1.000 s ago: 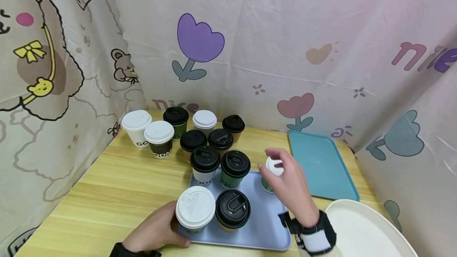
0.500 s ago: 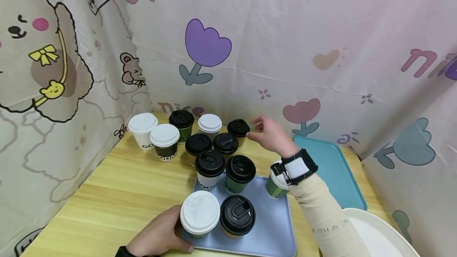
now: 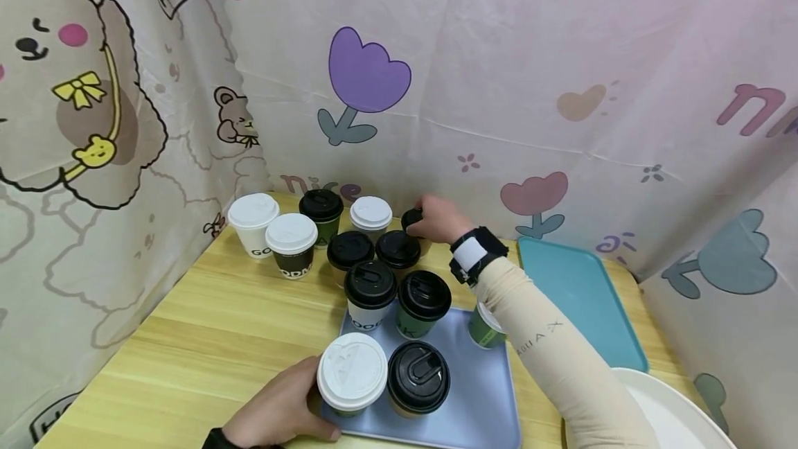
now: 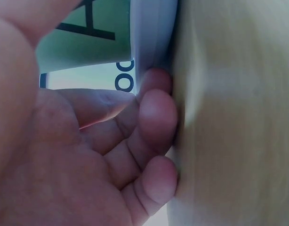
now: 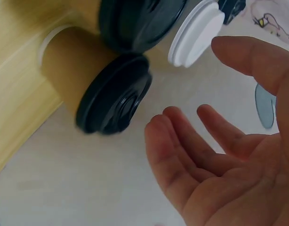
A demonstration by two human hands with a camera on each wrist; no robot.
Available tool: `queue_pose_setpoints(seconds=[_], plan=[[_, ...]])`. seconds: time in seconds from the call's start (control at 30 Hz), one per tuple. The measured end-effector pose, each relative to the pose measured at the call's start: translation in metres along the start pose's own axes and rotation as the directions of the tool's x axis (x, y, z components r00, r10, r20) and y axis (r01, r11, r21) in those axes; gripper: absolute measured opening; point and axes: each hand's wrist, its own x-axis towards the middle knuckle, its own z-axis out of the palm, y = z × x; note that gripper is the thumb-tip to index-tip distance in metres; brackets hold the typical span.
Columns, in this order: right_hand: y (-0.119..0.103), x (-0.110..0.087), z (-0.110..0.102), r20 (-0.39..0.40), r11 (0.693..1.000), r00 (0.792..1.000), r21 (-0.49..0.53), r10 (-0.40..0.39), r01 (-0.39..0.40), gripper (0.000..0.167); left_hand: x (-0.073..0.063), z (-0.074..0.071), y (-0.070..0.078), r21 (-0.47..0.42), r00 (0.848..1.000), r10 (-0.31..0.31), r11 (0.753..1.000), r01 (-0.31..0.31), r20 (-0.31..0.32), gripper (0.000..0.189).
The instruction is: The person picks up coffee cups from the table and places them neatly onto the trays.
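My left hand holds the front left corner of the lavender tray, thumb along the front edge; the left wrist view shows curled fingers against its rim. Beside it stands a white-lidded green paper cup. My right hand reaches to a brown paper cup with a black lid at the back of the table. In the right wrist view its fingers are spread just off the lid, touching nothing. Also on the tray are black-lidded cups and a white-lidded green cup, partly behind my right forearm.
More lidded cups stand at the back left and behind the tray. A teal tray lies at the right, with a white round rim before it. A printed curtain closes off the back.
My right hand has left the white-lidded green cup at the tray's back right and moved to the brown cup at the back. My left hand stays at the tray corner.
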Motion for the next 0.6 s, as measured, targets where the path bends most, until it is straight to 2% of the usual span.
queue_pose_setpoints(seconds=[0.23, 0.47, 0.6], plan=[[-0.024, 0.032, 0.012, 0.022, 1.000, 1.000, -0.012, -0.021, 0.021, 0.063, -0.001, 0.000, 0.001, -0.004, 1.000, 0.000, 1.000, 0.000, -0.003, 0.104], [-0.030, 0.065, 0.026, 0.074, 0.999, 0.997, 0.048, 0.014, -0.017, 0.082, -0.001, 0.000, 0.003, -0.023, 1.000, 0.012, 1.000, -0.012, -0.010, 0.106], [-0.033, 0.077, 0.037, 0.117, 0.999, 0.993, 0.048, 0.006, -0.012, 0.082, -0.002, 0.001, 0.005, -0.035, 1.000, 0.019, 0.999, -0.019, -0.015, 0.104]])
